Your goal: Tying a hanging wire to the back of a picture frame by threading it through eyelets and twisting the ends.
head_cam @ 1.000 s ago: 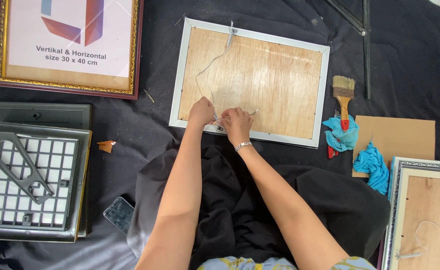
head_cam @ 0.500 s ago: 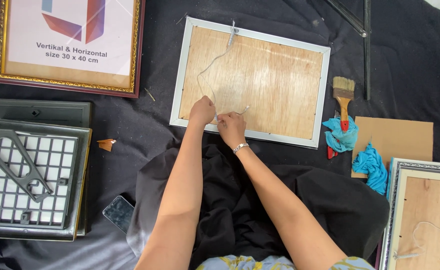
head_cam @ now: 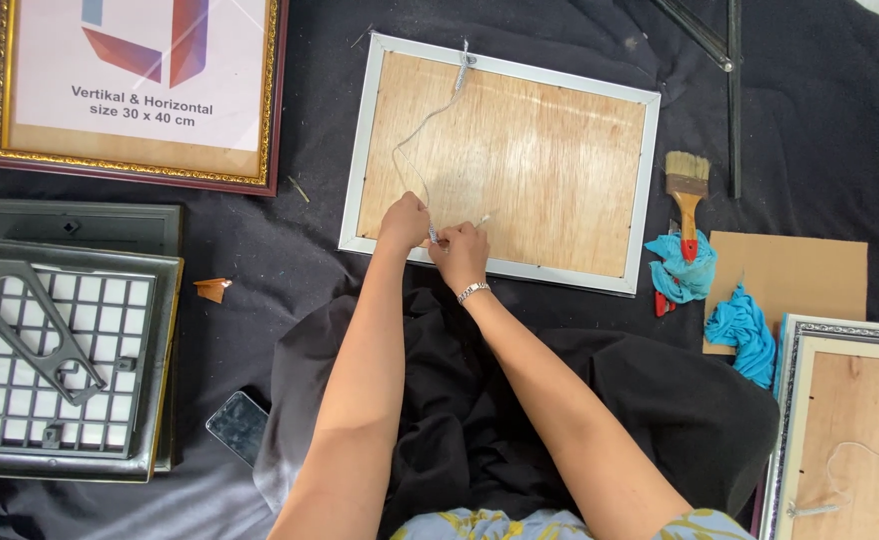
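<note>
Both hands (head_cam: 435, 235) seemingly pinch cord (head_cam: 410, 140) at frame (head_cam: 650, 180) edge.

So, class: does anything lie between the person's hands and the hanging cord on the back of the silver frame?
Nothing visible does: left hand and right hand meet at the cord by the frame edge.

Both hands, left hand (head_cam: 406, 222) and right hand (head_cam: 462, 255), pinched a thin grey hanging cord (head_cam: 412, 150) at the lower edge of the face-down silver-framed wooden backing board (head_cam: 520, 150).

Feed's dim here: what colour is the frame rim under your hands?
Silver-white rim around a bare plywood back, head view.
</note>
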